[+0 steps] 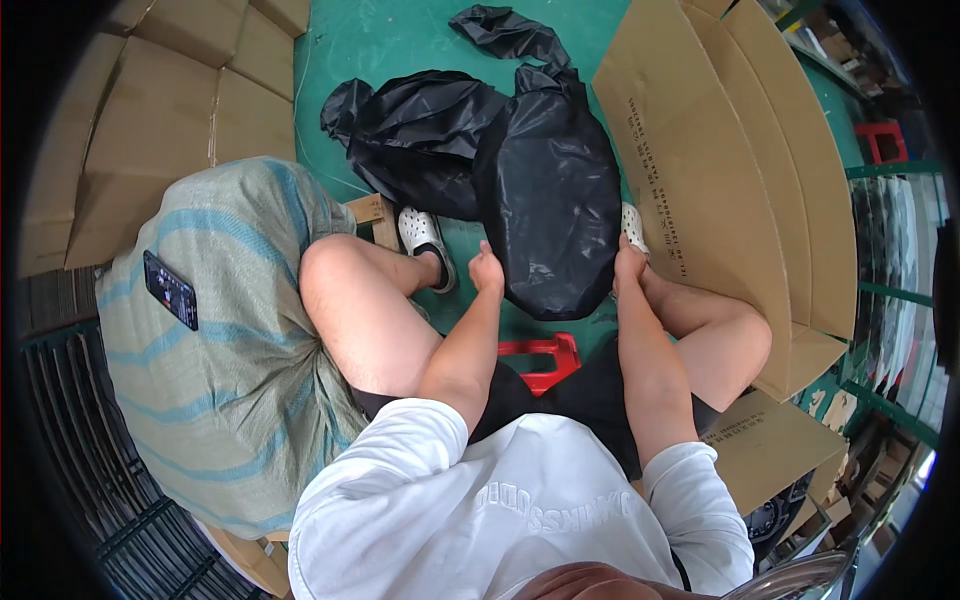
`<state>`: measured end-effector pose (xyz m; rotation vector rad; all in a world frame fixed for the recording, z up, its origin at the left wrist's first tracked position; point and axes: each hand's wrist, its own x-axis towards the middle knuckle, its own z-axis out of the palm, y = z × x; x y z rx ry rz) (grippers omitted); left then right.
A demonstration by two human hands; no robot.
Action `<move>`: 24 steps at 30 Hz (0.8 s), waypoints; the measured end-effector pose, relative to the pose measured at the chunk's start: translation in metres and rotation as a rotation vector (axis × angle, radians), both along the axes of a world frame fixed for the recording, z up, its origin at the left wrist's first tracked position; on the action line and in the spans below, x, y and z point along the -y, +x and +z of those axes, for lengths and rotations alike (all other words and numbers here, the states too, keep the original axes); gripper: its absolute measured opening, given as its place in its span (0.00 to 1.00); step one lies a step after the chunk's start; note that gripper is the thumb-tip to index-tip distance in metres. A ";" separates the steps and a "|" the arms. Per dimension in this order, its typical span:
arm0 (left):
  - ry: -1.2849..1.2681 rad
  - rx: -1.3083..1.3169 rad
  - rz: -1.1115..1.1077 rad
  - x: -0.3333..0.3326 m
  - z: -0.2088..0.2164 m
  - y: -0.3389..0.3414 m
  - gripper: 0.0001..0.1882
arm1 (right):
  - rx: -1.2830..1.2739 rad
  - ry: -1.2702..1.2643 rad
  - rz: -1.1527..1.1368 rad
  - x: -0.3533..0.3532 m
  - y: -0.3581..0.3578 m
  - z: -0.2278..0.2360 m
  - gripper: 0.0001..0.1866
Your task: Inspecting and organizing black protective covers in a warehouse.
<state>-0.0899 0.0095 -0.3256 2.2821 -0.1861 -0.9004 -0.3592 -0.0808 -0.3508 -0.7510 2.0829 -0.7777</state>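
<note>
A full black plastic bag (556, 190) stands in front of me between my feet, its glossy surface wrinkled and its near end rounded. My left hand (487, 270) is closed at the bag's lower left edge, and my right hand (629, 264) is closed at its lower right edge. The fingertips of both hands are partly hidden by the bag. Touching its left side lies another bulky black bag (425, 130). Beyond them a smaller crumpled black bag (510, 35) rests on the green floor.
On my left is a large striped woven sack (225, 330) with a phone (171, 290) on top. Cardboard boxes (150, 110) are stacked behind it. A tall open carton (720, 170) stands along my right. Under me shows a red stool (548, 362).
</note>
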 end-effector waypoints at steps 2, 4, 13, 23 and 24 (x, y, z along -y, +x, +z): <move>0.141 0.006 -0.051 -0.015 0.017 -0.002 0.32 | -0.052 0.052 -0.013 -0.008 0.008 0.009 0.23; 0.181 0.040 -0.045 -0.035 0.013 0.004 0.31 | -0.096 0.089 -0.010 -0.013 0.031 0.040 0.22; 0.302 0.048 0.085 -0.038 0.007 0.015 0.30 | -0.629 -0.724 0.767 -0.055 0.098 0.150 0.24; 0.099 0.205 0.078 -0.010 0.061 -0.003 0.28 | -0.669 -0.285 1.360 -0.102 0.095 0.118 0.40; -0.007 0.363 -0.079 -0.006 0.063 -0.004 0.28 | -0.658 -0.276 1.364 -0.099 0.098 0.120 0.40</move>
